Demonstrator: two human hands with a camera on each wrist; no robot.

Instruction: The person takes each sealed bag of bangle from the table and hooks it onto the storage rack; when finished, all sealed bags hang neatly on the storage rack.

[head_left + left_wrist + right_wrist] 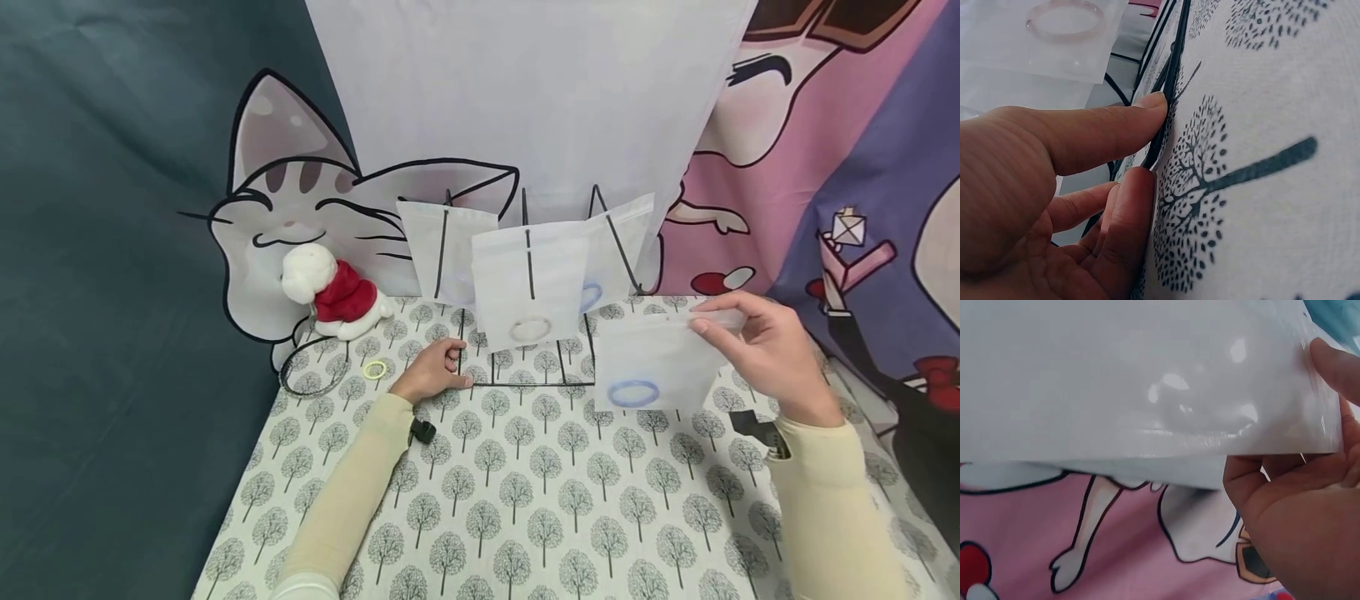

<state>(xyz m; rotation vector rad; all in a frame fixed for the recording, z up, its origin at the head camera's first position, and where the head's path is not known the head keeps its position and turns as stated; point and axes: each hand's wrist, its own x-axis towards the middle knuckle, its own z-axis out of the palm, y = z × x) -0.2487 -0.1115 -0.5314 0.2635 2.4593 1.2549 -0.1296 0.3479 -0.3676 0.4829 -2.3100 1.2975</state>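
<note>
My right hand (776,354) pinches a translucent white zip bag (667,354) by its top edge, thumb on one face and fingers behind. A blue bangle-like ring (633,405) shows through the bag's lower part. In the right wrist view the bag's glossy face (1116,381) fills the upper area. My left hand (431,371) holds the front left corner of a black wire rack (532,385), with its thumb and forefinger at the thin wire (1175,62). On the rack hang similar bags: one in front (498,275) with a pale pinkish ring, two behind (420,237).
Left of the rack, a white plush toy (307,271) in a red top lies beside a dark round hoop (283,379) and a small yellow ring (374,362). Tree-print cloth (517,525) covers the table. Cartoon-print curtains (540,92) stand behind.
</note>
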